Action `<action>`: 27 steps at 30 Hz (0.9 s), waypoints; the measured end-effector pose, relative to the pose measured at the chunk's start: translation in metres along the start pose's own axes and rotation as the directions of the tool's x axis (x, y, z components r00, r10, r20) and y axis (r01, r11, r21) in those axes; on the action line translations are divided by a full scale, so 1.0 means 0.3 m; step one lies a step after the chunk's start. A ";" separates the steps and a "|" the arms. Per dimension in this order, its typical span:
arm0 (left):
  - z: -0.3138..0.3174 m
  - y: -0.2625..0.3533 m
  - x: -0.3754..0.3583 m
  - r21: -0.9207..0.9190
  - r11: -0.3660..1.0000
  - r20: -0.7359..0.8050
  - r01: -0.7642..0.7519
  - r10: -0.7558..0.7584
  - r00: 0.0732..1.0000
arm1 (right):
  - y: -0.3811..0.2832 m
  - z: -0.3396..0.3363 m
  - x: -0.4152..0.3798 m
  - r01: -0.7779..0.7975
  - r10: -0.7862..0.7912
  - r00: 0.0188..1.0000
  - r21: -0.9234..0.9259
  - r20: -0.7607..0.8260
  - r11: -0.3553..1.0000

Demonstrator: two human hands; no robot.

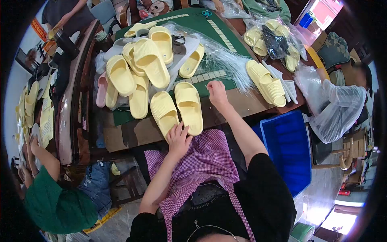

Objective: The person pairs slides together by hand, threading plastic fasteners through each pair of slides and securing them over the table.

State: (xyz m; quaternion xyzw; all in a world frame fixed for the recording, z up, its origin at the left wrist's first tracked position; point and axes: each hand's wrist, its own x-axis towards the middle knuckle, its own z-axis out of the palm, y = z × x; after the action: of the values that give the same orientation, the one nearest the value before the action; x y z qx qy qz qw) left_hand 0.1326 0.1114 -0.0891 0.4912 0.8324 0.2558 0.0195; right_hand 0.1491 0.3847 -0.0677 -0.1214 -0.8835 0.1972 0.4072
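A pair of pale yellow slippers lies at the table's near edge, the left slipper [164,112] beside the right slipper [188,105], toes pointing away from me. My left hand [178,140] rests on their heel ends, fingers apart and stretched over the soles. Just right of the pair, my right hand [217,94] is closed in a pinch above the green mat [225,84]; whatever its fingertips hold is too small to make out. Beyond my left hand, several more yellow slippers [151,60] are heaped, with a pink slipper [102,89] at the heap's left side.
Clear plastic bags [225,56] spread across the mat. More yellow slippers [266,82] lie at the right beside pale flat pieces. A blue crate [286,149] stands below the table's right side. People sit left and right; bagged slippers [278,36] lie at the back right.
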 end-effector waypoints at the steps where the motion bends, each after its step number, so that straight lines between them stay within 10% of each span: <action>1: 0.006 -0.007 0.007 -0.044 0.999 -0.044 0.017 -0.019 0.999 | -0.041 -0.020 -0.011 -0.003 0.003 1.000 -0.004 0.001 1.000; 5: -0.019 0.032 0.087 -0.215 0.977 -0.223 0.000 -0.049 0.974 | -0.189 -0.076 -0.075 -0.135 0.155 0.986 0.249 -0.064 0.959; 15: -0.103 0.140 0.251 -0.690 0.703 -0.236 -0.173 0.008 0.972 | -0.437 -0.145 -0.164 0.109 -0.102 0.994 0.313 -0.041 0.944; 19: -0.127 0.133 0.221 -0.870 0.419 -0.204 -0.260 0.175 0.963 | -0.541 -0.185 -0.162 0.137 -0.135 0.990 0.426 -0.035 0.894; 22: -0.099 0.108 0.133 -0.992 -0.083 0.085 0.094 0.104 0.991 | -0.586 -0.207 -0.165 0.079 -0.074 0.997 0.529 -0.030 0.845; 27: -0.134 0.093 0.062 -0.961 0.147 0.174 0.232 -0.330 0.928 | -0.586 -0.173 -0.262 -0.125 0.121 0.991 0.628 0.050 0.768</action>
State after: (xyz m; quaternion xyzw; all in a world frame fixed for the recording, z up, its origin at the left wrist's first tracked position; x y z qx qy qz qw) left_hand 0.1341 0.1212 -0.0377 0.1947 0.5615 0.7301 0.3373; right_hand 0.2298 0.2112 -0.0111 -0.0352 -0.7582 0.5078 0.4075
